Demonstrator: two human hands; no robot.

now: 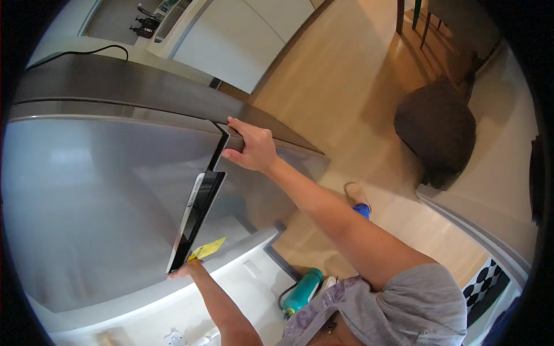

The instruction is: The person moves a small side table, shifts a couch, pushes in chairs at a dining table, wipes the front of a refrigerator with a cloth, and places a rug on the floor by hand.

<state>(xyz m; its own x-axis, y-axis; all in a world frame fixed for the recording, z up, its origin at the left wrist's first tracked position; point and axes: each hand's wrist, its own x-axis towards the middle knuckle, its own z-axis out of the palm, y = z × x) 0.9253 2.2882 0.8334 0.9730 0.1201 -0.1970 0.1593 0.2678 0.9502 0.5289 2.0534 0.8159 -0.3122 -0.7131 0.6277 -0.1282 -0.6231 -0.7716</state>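
A stainless-steel refrigerator (108, 186) stands before me, slanted in the view. A dark gap and a black panel strip (199, 216) with a light edge divide its upper door from the lower door (255, 186). My right hand (255, 145) grips the lower door's corner beside the gap, fingers over the side edge and thumb on the near side. At the opposite end of the strip is my left hand (189, 269), touching the door edge; its fingers are partly hidden. Right by it, a yellow label (207, 248) bears writing.
A dark brown upholstered seat (435, 129) stands on the wooden floor (320, 82). Near the wall is a teal cylinder (306, 285) with a hose. White cabinets (233, 39) with a sink and dark pump bottles (145, 28) lie beyond; a black cord (86, 51) crosses the refrigerator's top.
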